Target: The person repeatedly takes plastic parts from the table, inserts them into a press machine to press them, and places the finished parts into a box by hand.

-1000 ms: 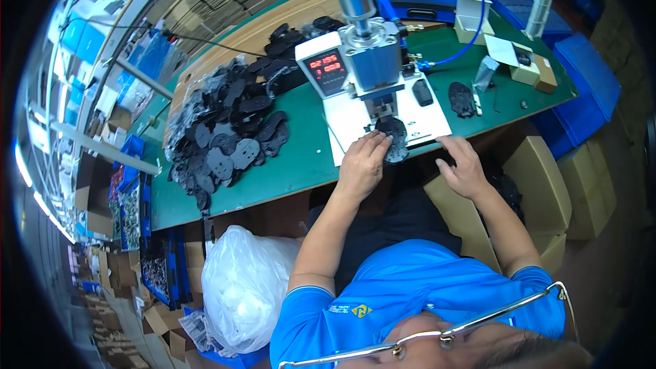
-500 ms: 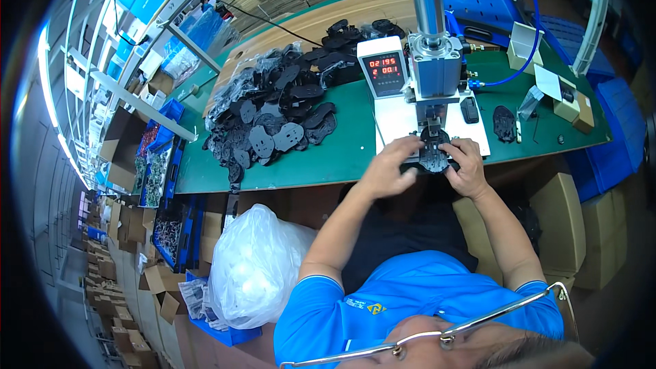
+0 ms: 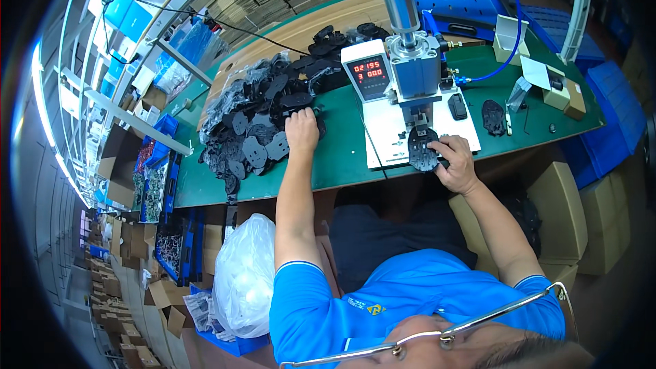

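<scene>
Here, black plate [image 3: 422,152]: is lying roughly flat on the white base [image 3: 461,128], under the head of the press [image 3: 413,68]; is sitting just to the left of the right hand [image 3: 454,162], touching its fingertips.
Right hand: is bending its fingers partway, a fingertip resting on the plate's right-hand margin; whether thumb and fingers are pinching the plate or only steadying it, cannot tell.
Left hand [image 3: 302,130]: is resting palm down, well apart from the plate, at the right edge of the pile of black parts [image 3: 253,143]; its fingers are curling over dark pieces, and whether they are gripping one, cannot tell.
Plate's long axis: is running away from the person, toward the press, leaning only slightly; the far end is tucking in below the press head, the rounded near end is pointing at the person and reaching the base's front edge.
Green table [image 3: 335,157]: is carrying press, base and pile.
Second black plate [image 3: 494,117]: is lying to the right of the base, its long axis also pointing away from the person.
Black block [image 3: 457,106]: is sitting on the base's right side.
Plastic bag [image 3: 244,280]: is standing below the table's near edge, left of the person.
</scene>
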A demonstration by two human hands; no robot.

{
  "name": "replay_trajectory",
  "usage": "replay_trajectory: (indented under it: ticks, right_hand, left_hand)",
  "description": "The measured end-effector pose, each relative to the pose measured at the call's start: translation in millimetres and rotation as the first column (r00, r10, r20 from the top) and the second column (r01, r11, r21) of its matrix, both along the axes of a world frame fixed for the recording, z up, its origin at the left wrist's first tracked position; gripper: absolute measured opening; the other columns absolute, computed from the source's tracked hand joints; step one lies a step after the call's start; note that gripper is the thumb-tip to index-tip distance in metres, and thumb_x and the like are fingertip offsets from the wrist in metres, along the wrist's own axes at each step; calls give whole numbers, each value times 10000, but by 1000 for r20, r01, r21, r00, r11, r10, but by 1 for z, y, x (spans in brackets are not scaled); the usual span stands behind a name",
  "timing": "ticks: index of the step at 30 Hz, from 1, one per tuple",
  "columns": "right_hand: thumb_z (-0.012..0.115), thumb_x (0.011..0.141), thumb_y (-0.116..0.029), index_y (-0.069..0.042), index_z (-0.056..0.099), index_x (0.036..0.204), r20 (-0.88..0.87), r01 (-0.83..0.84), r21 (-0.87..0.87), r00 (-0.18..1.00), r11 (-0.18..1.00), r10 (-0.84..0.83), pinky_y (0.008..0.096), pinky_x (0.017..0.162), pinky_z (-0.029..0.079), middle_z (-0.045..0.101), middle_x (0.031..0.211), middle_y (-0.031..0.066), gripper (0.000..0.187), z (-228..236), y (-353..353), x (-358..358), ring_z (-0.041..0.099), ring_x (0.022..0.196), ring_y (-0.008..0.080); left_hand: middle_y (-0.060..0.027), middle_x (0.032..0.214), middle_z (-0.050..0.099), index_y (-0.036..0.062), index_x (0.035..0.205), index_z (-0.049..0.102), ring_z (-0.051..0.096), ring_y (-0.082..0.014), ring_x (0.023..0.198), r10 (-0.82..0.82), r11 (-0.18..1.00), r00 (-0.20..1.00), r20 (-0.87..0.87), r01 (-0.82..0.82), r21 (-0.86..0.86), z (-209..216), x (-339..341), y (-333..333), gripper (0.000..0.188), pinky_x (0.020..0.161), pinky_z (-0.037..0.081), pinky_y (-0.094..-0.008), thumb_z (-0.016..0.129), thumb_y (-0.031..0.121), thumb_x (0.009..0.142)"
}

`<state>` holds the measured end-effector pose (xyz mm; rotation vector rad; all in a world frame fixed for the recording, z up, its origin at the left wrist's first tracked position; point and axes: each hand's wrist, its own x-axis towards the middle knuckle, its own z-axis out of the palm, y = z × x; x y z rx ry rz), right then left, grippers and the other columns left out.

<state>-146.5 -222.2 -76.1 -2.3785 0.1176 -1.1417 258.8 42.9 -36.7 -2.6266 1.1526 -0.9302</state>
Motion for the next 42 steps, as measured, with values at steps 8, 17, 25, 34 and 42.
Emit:
replay_trajectory:
  ticks: [8, 17, 25, 34, 42]
  right_hand:
    - [816, 773, -119, -91, 824, 1263, 2, 19, -18, 1000, 1000, -18, 504, 1042, 516, 732, 1196, 159, 491, 2, -4, -1, 698, 1138, 395]
    - [816, 769, -124, -92, 828, 1262, -18, 57, -8, 998, 998, -57, 508, 1050, 520, 734, 1197, 153, 495, -3, -4, -3, 692, 1151, 396]
    - [841, 800, -124, -114, 844, 1266, 15, 11, 18, 1000, 1000, -11, 496, 1076, 515, 731, 1213, 127, 466, -2, 4, 4, 704, 1165, 368]
    - [841, 844, -23, -77, 832, 1273, 26, -14, 349, 1000, 937, 6, 465, 1105, 546, 738, 1248, 130, 432, 6, 4, -10, 711, 1218, 365]
    - [796, 881, 15, -28, 807, 1288, -35, 185, 264, 983, 947, -182, 419, 998, 604, 728, 1230, 178, 410, 5, 10, -128, 753, 1116, 375]
  left_hand:
    - [-260, 1268, 802, -37, 1355, 794, 777, -433, 1173, -355, 835, 786, -507, 23, -550, 11, -77, 30, 335, 1033, 611, -492, 704, 189, 1125]
    - [-148, 1330, 752, 42, 1357, 814, 664, -382, 1221, -192, 921, 920, -342, 48, -388, -27, -166, 44, 467, 1045, 525, -519, 868, 355, 1015]
    - [-210, 1341, 741, 0, 1292, 723, 677, -454, 1299, -329, 935, 885, -330, 255, -247, -38, -213, 80, 361, 1127, 534, -557, 813, 99, 956]
    - [-167, 1151, 807, 30, 1170, 727, 730, -391, 1020, -630, 651, 768, -114, 443, -617, 27, -245, 28, 443, 944, 596, -487, 710, -185, 783]
    - [-160, 1236, 806, 11, 1236, 758, 769, -400, 1118, -853, 459, 516, -78, 672, -581, 13, -246, -62, 558, 962, 662, -503, 732, -157, 704]
